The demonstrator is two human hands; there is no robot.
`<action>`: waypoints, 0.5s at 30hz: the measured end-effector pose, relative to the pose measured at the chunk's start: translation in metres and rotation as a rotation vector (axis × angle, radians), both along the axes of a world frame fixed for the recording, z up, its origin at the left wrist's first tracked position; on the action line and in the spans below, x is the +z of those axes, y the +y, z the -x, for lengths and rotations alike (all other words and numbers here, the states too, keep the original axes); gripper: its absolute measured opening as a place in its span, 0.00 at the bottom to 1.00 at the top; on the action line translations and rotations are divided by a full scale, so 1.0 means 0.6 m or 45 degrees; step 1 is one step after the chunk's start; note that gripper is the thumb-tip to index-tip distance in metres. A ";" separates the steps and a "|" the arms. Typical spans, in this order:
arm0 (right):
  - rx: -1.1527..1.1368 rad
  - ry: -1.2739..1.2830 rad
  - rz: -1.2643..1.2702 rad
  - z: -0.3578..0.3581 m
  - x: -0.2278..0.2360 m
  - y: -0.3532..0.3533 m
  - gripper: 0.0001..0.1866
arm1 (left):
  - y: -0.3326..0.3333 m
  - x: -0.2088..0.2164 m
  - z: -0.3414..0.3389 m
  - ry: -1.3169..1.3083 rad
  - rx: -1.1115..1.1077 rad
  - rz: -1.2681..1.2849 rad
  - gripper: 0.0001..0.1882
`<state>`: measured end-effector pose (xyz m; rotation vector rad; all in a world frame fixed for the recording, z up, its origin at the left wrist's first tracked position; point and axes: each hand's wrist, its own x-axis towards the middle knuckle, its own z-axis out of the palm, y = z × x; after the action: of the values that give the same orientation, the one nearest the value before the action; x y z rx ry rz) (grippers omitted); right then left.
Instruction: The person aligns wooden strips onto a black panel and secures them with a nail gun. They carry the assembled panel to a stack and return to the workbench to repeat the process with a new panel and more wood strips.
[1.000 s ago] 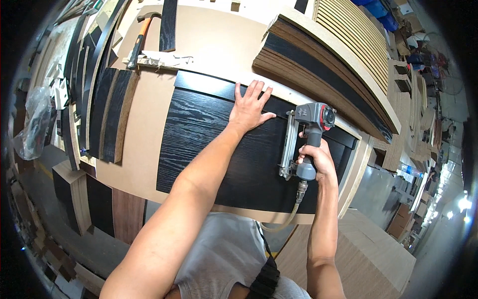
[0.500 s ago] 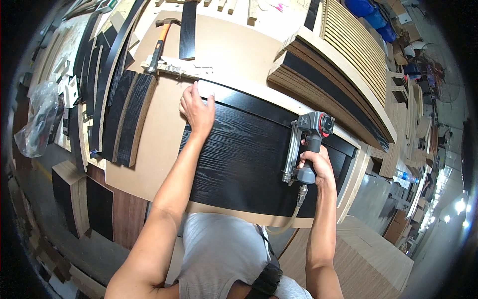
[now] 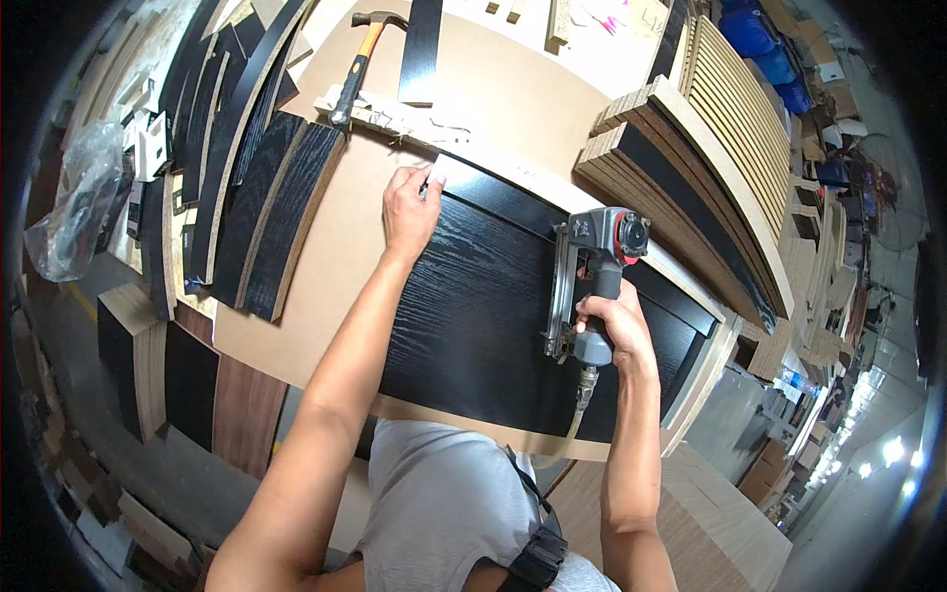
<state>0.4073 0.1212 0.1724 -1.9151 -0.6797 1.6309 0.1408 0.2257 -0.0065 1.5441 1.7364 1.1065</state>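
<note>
With the right grip [image 3: 619, 318] closed round the nail gun [image 3: 604, 235] above the black panel [image 3: 464, 306] at the surface's [image 3: 264, 343] near edge, the black strip [image 3: 493, 198] could skew if the left grip [image 3: 409, 214], pinching or merely touching, I cannot tell, slips.

A head-worn fisheye looks down on the nearby hands [image 3: 410, 211]

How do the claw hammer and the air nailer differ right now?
The claw hammer lies loose beyond the left hand, while the air nailer is gripped in the right hand. The claw hammer is slim, with an orange and black handle; the air nailer is bulkier, mostly grey and black with some red. The air nailer has a hose attached; the claw hammer has none. Both have dark grips.
</note>
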 end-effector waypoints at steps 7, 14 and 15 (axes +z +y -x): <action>0.030 -0.038 0.020 0.013 0.009 0.010 0.25 | 0.003 -0.002 0.002 0.118 0.018 -0.092 0.13; 0.123 0.095 -0.030 0.065 0.000 0.040 0.26 | 0.002 0.005 0.004 0.072 -0.013 -0.024 0.13; 0.150 0.113 -0.030 0.079 -0.003 0.050 0.26 | 0.002 0.005 0.005 0.081 -0.012 -0.013 0.13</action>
<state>0.3599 0.1509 0.1704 -1.8050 -0.7847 1.7606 0.1378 0.2269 -0.0035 1.6081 1.7656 1.0742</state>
